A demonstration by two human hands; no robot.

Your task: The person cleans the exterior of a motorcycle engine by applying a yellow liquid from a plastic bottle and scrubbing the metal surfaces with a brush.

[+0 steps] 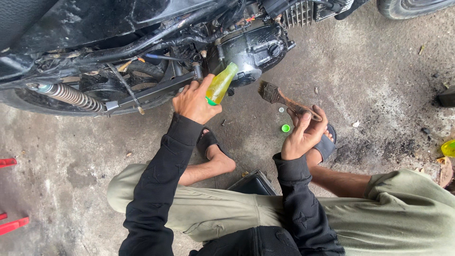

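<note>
Yellow plastic bottle [221, 84] is tilted by the left hand [195, 100] toward the engine [251, 50] at one o'clock, so its mouth faces the metal, while the right hand [303, 135] grips a rusty brush [284, 99], bristles aimed there.

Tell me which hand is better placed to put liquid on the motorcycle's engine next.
Left, probably. The left hand holds the yellow bottle tilted with its top right against the black engine. The right hand holds the paintbrush farther back, its bristles in the air and apart from the engine.
</note>
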